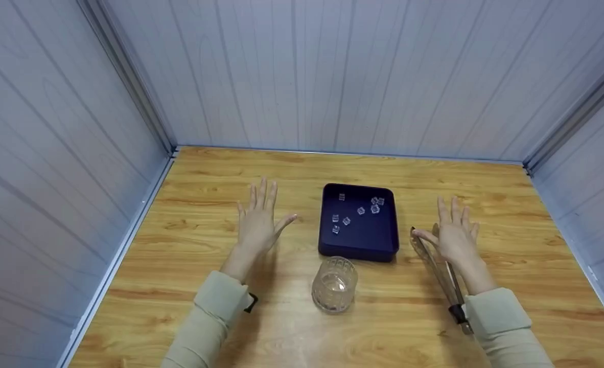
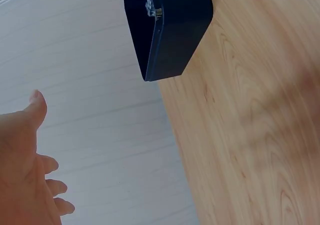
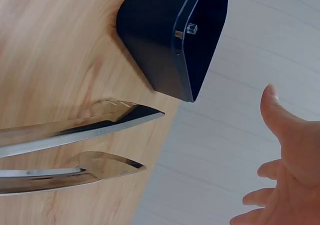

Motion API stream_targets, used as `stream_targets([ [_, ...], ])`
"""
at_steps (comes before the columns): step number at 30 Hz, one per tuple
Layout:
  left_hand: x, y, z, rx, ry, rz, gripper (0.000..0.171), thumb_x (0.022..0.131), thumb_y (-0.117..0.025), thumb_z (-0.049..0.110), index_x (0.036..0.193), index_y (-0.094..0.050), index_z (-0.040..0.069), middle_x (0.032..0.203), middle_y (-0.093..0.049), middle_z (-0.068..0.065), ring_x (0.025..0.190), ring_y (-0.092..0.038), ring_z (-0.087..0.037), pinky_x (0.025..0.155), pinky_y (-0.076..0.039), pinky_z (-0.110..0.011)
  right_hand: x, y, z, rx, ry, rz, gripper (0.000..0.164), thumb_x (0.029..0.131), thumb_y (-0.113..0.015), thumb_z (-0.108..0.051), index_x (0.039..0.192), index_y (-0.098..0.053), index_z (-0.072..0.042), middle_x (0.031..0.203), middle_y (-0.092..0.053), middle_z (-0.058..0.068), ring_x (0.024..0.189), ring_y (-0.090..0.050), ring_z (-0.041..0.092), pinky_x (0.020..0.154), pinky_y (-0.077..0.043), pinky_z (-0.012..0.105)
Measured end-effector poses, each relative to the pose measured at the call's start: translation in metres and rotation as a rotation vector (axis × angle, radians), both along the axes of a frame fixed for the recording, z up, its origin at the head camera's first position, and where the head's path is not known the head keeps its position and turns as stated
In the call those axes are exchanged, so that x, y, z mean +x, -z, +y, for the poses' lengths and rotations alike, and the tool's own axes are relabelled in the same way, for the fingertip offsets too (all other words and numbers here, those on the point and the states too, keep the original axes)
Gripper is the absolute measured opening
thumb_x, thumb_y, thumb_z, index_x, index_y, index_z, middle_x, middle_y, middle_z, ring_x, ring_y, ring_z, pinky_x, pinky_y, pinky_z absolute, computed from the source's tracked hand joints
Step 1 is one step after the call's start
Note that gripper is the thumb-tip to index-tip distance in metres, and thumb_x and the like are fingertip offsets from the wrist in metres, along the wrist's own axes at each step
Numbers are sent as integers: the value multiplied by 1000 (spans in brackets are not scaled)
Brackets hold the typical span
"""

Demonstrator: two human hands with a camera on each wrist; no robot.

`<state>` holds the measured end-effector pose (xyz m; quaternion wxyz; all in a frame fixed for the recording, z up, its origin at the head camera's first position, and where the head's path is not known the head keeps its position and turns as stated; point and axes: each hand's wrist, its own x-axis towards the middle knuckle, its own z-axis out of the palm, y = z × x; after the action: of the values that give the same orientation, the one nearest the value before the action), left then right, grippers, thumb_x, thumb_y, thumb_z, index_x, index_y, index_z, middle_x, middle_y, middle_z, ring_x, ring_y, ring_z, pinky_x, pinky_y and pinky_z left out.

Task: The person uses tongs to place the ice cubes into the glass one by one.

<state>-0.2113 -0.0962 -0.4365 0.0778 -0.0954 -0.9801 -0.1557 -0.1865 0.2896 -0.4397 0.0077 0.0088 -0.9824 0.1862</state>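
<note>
My left hand (image 1: 257, 230) is spread over the table left of a dark blue square tray (image 1: 358, 243), fingers straight and holding nothing. On the other side, my right hand (image 1: 454, 240) is spread too, its thumb overlapping a pair of metal tongs (image 1: 437, 268) in the head view. The right wrist view shows the tongs' two arms (image 3: 100, 172) lying apart on the wood, away from the hand. Several clear ice-like cubes (image 1: 361, 210) lie scattered in the tray. In front of the tray stands a clear drinking glass (image 1: 334, 286) with a patterned upper part.
The wood-grain table (image 1: 179, 245) is bounded by pale panel walls (image 1: 312, 76) at the back and both sides. A metal strip (image 1: 123, 245) runs along its left edge. The glass stands close to the tray's near side, between the two forearms.
</note>
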Motion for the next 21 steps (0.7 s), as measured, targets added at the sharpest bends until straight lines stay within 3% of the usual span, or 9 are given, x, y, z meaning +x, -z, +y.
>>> stream_targets([
  [5, 10, 5, -1, 62, 7, 18, 81, 83, -34, 61, 143, -8, 14, 147, 0, -8, 132, -1, -30, 100, -10, -62, 1, 5, 2, -32, 18, -9, 102, 77, -55, -56, 141, 7, -7, 142, 14, 25, 122, 12, 50, 90, 4, 71],
  [13, 31, 21, 2, 236, 49, 41, 79, 85, -44, 54, 142, -14, 8, 146, -10, -12, 133, -4, -28, 101, -11, -60, 7, 18, 7, -64, 40, -68, 109, 73, -56, -60, 140, 7, -2, 140, 7, 31, 120, -1, 56, 87, -7, 74],
  [21, 50, 36, 11, 339, 81, 74, 78, 83, -50, 52, 139, -24, 5, 144, -19, -14, 131, -12, -30, 103, -14, -54, 13, 33, 12, -99, 23, -74, 104, 76, -62, -48, 139, 3, 3, 137, 0, 37, 119, -7, 57, 87, -16, 71],
])
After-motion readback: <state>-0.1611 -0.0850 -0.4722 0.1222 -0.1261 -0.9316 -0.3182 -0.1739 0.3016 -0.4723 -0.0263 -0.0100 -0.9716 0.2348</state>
